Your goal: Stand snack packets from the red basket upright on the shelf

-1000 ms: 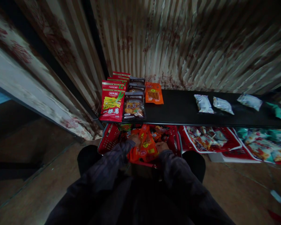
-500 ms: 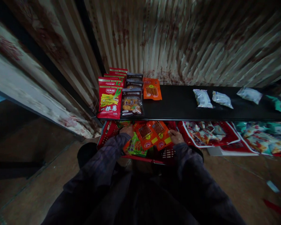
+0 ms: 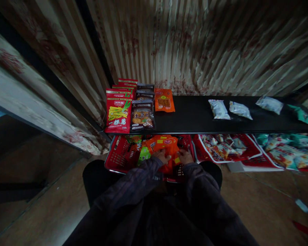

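Orange snack packets (image 3: 166, 145) lie in a red basket (image 3: 118, 153) below the shelf edge. My left hand (image 3: 163, 156) rests on the orange packets with its fingers spread. At their right side, my right hand (image 3: 184, 157) is closed on the edge of an orange packet. A green packet (image 3: 144, 154) lies left of my left hand. On the black shelf (image 3: 187, 114) stand red packets (image 3: 118, 114), dark potato-chip packets (image 3: 143, 115) and one orange packet (image 3: 164, 100), side by side from the left.
White packets (image 3: 219, 109) and a green one (image 3: 301, 114) lie on the shelf's right part. Below them, a second red basket (image 3: 255, 148) holds small packets, with green and white bags (image 3: 295, 152) farther right. A striped curtain (image 3: 195, 44) hangs behind.
My left hand has moved right, from the basket's left part onto the orange packets. My right hand has shifted slightly left and down. The orange packets lie differently, closer together.
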A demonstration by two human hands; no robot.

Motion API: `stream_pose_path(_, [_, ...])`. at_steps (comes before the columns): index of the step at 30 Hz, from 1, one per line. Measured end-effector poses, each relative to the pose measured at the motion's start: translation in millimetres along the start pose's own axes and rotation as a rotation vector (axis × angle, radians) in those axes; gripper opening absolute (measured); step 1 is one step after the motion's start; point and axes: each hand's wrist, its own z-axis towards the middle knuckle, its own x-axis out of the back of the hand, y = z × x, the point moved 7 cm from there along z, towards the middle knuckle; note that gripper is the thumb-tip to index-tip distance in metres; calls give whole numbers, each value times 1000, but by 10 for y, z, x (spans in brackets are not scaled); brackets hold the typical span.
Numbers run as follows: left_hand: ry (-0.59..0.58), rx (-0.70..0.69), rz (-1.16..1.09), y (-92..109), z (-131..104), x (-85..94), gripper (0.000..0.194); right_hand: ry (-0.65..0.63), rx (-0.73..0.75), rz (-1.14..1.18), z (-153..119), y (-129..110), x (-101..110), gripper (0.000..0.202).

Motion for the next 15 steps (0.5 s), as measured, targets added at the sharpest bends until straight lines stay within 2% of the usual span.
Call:
stream_pose_path(2, [-31,-43,11,-30,-23,-136,54,94,30,-73,-78,-62,99,36])
stream_pose_path(5, [-17,-38,24,-211,-39,-176,49,201,152,-137,-226,-215,190,46])
stream_pose_path(7, [-2,4,36,-360,-39,-147,45,160,226,-125,-298,-318,143,40])
stream_pose_path(9, [-5,82,39,-507,-46,-131,47,55,258,-118,-337,-408,26,33])
stream_pose_path(12, [-18,145,26,-628,-77,-157,58,-109,226,-181,-363,-505,-180,32])
stream_pose_path(15, [8,134,1,-655,-109,-179,60,-183,163,-283,-380,-560,-304,41])
